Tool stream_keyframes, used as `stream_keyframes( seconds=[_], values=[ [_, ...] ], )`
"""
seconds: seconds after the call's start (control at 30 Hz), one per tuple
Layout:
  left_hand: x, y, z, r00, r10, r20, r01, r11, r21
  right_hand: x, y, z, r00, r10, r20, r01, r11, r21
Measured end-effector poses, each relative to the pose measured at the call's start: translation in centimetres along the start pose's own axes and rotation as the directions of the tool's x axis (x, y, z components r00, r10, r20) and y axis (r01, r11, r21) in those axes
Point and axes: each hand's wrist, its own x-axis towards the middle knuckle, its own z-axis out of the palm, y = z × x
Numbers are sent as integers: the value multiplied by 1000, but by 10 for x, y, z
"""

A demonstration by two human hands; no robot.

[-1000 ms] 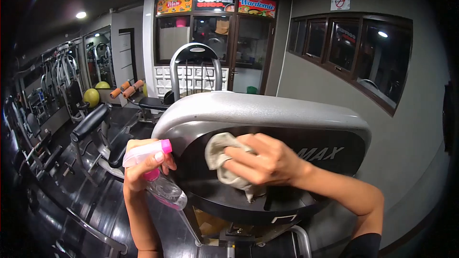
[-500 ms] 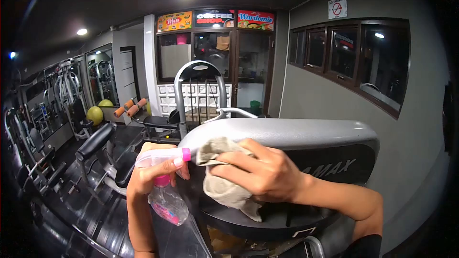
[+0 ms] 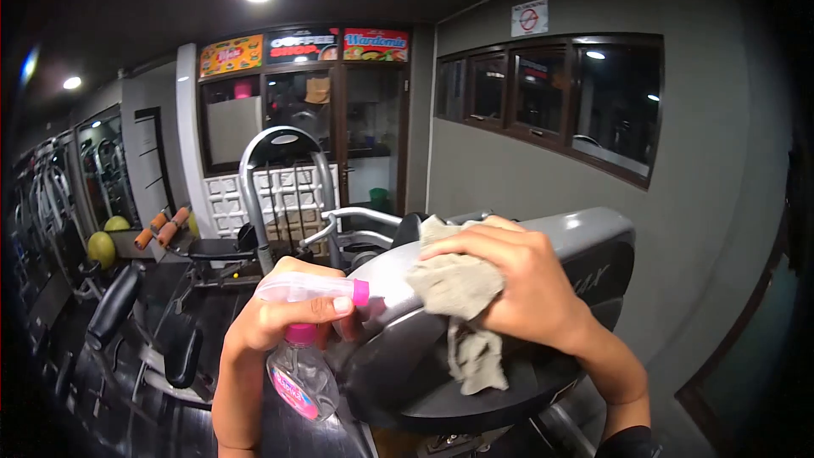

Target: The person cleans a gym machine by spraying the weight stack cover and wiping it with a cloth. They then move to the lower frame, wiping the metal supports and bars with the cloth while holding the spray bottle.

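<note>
My left hand (image 3: 284,318) is wrapped round the neck of a clear spray bottle (image 3: 303,386) with a pink nozzle and collar. The nozzle points right, toward the machine. Bunched in my right hand (image 3: 526,280) is a grey-beige cloth (image 3: 458,284), with a loose end hanging down. That hand and cloth lie over the rounded silver top of a gym machine (image 3: 585,222), whose dark side panel carries partly visible lettering. Whether the cloth presses on the silver surface beneath my fingers is hidden.
Behind the machine stands another weight machine with a silver arch (image 3: 287,137). A padded bench (image 3: 116,305) and orange foam rollers (image 3: 163,227) are at left, with a yellow ball (image 3: 101,249) beyond. A grey wall (image 3: 475,165) with windows runs along the right.
The view has turned right. My right hand and cloth have moved along the machine's top, and the cloth is folded differently, its end dangling. The left hand keeps its hold on the bottle.
</note>
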Motion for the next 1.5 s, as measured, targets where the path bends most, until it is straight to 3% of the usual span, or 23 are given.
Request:
stream_keyframes(
  seconds=[0.13,0.27,0.4,0.47,0.6,0.67,0.7,0.73,0.8,0.87,0.9,1.03,1.13,1.2,1.33,1.4,1.47,1.5],
  values=[
    [19,6,-14,995,28,92,-31,999,28,-3,-11,-9,993,116,21,-116,993,21],
    [38,8,-27,989,63,136,-68,997,38,-17,-21,-34,911,411,-24,-412,909,-60],
    [51,5,-28,982,92,163,-91,996,-17,-15,-26,-34,866,492,-87,-498,862,-88],
    [53,6,-29,983,53,177,-58,998,23,-12,-26,-28,884,453,-118,-466,875,-131],
    [54,-7,-37,971,88,221,-70,994,-86,14,-26,-13,872,481,-90,-489,856,-170],
    [55,-15,-40,966,88,241,-63,992,-108,28,-29,-7,830,550,90,-546,835,-67],
    [53,-17,-40,960,88,264,-57,991,-122,29,-25,-2,918,382,109,-387,921,32],
    [53,-20,-41,954,87,286,-50,989,-136,31,-31,2,943,310,125,-316,948,31],
    [53,-23,-41,950,97,298,-55,988,-146,31,-36,2,944,304,126,-302,953,-38],
    [51,-23,-40,941,111,319,-46,978,-203,27,-29,-13,889,428,162,-429,903,-34],
    [53,-27,-40,937,114,331,-39,974,-225,28,-30,-24,832,534,151,-519,845,-126],
    [56,-32,-40,926,89,367,-11,978,-210,29,-10,-30,755,651,77,-618,746,-249],
    [60,-39,-44,898,134,418,-20,964,-265,44,-9,-17,783,603,151,-541,781,-311],
    [62,-47,-47,864,170,474,-12,948,-317,58,-11,-2,794,532,295,-512,846,-147],
    [72,-66,-50,799,211,564,36,918,-395,66,-20,14,816,433,384,-409,901,-146],
    [78,-69,-47,790,216,573,50,910,-411,59,-20,6,769,557,313,-563,822,-80],
    [87,-84,-42,747,305,591,77,843,-533,53,-34,-4,704,676,215,-650,736,-189],
    [93,-90,-42,699,357,619,67,830,-554,50,-42,-8,631,772,77,-718,618,-319]
  ],
)
